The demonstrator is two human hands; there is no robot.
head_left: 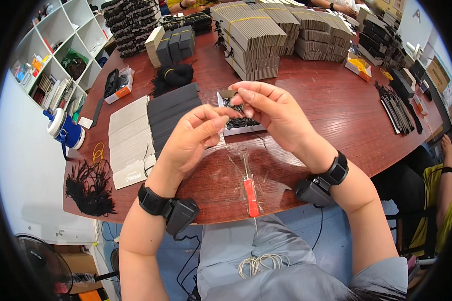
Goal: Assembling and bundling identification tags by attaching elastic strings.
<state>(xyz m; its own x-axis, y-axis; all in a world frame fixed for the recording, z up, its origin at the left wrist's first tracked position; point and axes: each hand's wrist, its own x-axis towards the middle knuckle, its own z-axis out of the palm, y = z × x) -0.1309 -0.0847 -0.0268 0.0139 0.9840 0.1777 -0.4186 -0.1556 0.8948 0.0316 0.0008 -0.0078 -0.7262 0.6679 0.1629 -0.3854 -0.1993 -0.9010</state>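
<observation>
While my right hand [266, 108] pinches a small grey card tag [229, 94] at frame centre, my left hand [193, 135] closes its fingertips on a thin dark string just beside it. Directly behind sits a white tray [236, 129] of black strings. Below lies a red-handled tool [251, 195]; left, grey card stacks [173, 113]. The tag looks flat and plain.

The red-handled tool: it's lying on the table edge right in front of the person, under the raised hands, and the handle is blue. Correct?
Not quite. The tool does lie on the table edge before the person, below the left hand and right hand, but the head view shows its handle is red, not blue.
</observation>
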